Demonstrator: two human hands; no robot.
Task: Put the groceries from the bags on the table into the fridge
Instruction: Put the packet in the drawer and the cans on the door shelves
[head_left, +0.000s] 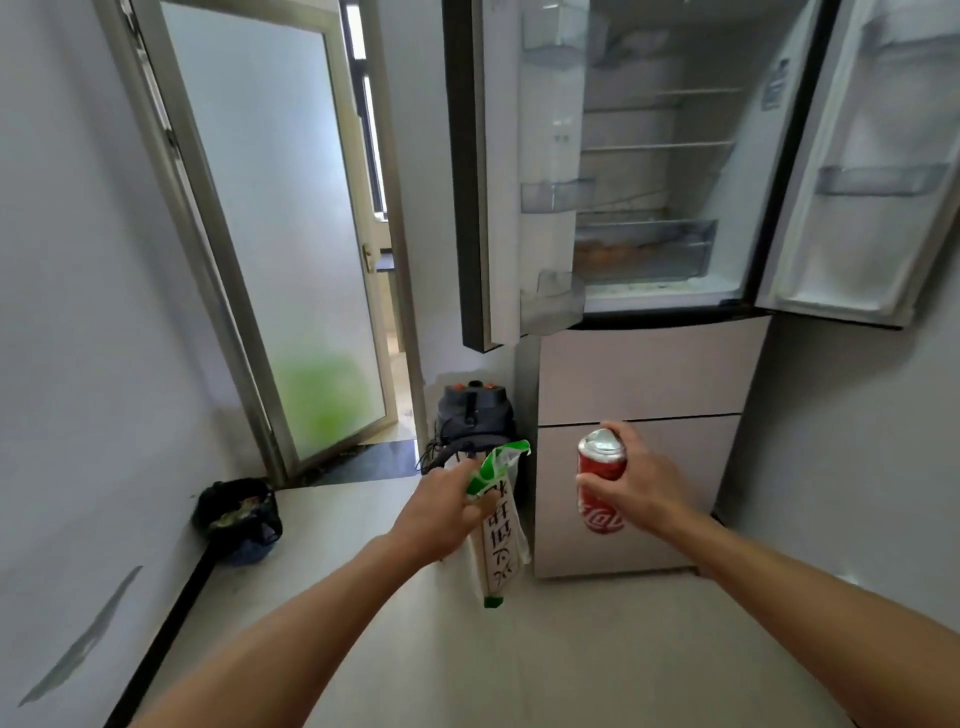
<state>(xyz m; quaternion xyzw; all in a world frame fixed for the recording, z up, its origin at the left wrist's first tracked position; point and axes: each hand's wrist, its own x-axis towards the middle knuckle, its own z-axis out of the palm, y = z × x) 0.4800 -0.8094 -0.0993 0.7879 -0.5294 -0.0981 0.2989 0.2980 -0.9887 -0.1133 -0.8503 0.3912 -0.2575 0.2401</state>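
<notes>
The fridge (644, 374) stands ahead with both upper doors swung open, showing wire shelves and a clear drawer (644, 249) with something orange inside. My left hand (441, 514) grips a long white packet with green ends and black characters (501, 551); it hangs down from my fingers. My right hand (639, 483) is wrapped around a red cola can (601, 480), held upright in front of the fridge's lower drawers. Both hands are well below the open compartment.
A frosted glass door (280, 234) stands ajar on the left. A dark backpack (475, 421) sits on the floor beside the fridge. A black bin with rubbish (239, 514) stands in the left corner against the wall. Pale floor lies between me and the fridge.
</notes>
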